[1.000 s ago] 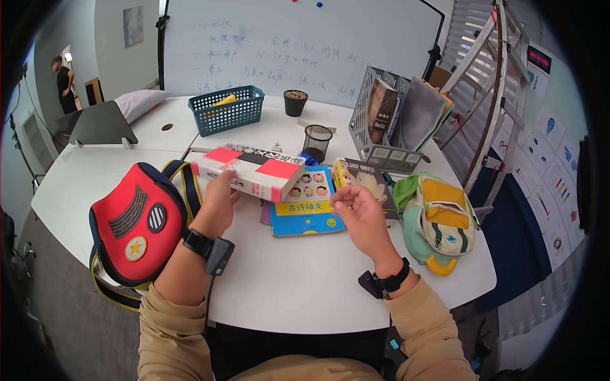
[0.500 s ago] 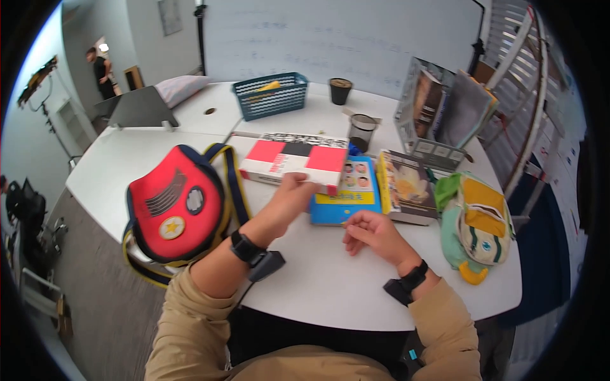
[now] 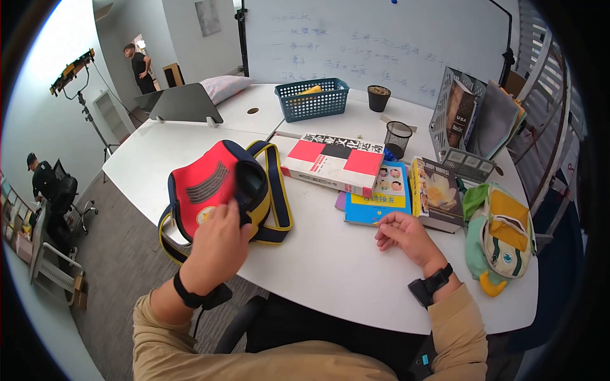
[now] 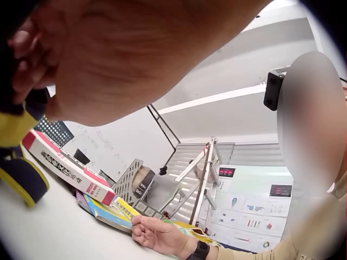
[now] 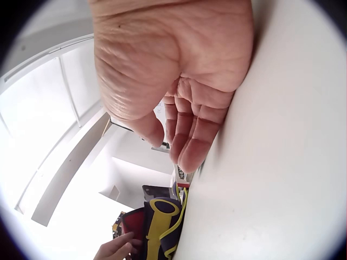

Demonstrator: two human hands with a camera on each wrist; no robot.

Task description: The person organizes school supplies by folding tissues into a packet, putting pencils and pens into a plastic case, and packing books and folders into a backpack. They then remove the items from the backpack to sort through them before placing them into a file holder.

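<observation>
My left hand (image 3: 219, 244) is at the front of a red backpack (image 3: 203, 171) with navy and yellow straps, its fingertips right at the dark, blurred side of the bag. The hand hides the fingers' hold, and I cannot tell whether they grip the bag. Near the front of the white table, my right hand (image 3: 410, 240) rests on its side with loosely bent fingers and nothing in it. Beyond it lie a blue and yellow children's book (image 3: 375, 216) and a thick dark-covered book (image 3: 438, 190). A red, white and black book (image 3: 337, 162) overlaps the blue one.
At the right edge lies a small green and yellow backpack (image 3: 502, 235). Toward the back stand a teal basket (image 3: 311, 108), a potted plant (image 3: 379, 100), a mesh pen cup (image 3: 398, 136) and a grey file holder (image 3: 467, 159). A laptop (image 3: 184, 105) is at the far left.
My left hand has let go of the red, white and black book, which lies on the table, and has moved left to the red backpack. My right hand has come down onto the table.
</observation>
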